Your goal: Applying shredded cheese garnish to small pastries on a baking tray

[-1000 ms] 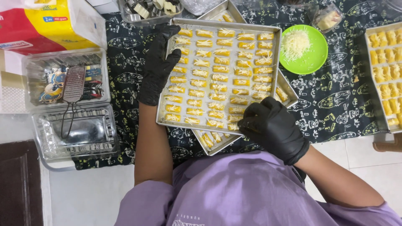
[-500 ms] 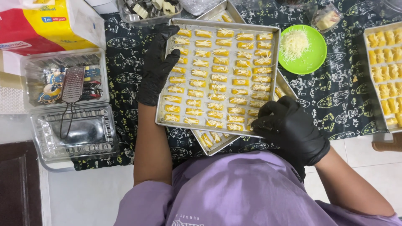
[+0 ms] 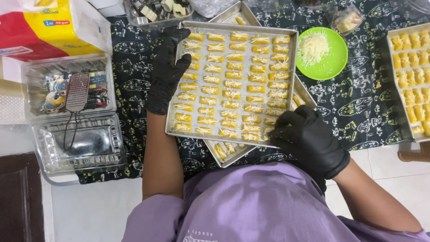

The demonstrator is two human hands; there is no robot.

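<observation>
A metal baking tray carries several rows of small yellow pastries topped with grated cheese. My left hand, in a black glove, grips the tray's left rim. My right hand, also gloved in black, holds its near right corner. The tray rests tilted on top of a second tray of the same pastries, which shows only at its corners.
A green plate of grated cheese sits right of the tray. Another tray of plain yellow pastries lies at the far right. At left stand clear plastic boxes with a metal grater, and a red and yellow package.
My right hand has slid a little down and right along the tray's near corner. The tray has shifted slightly; my left hand stays on the left rim.
</observation>
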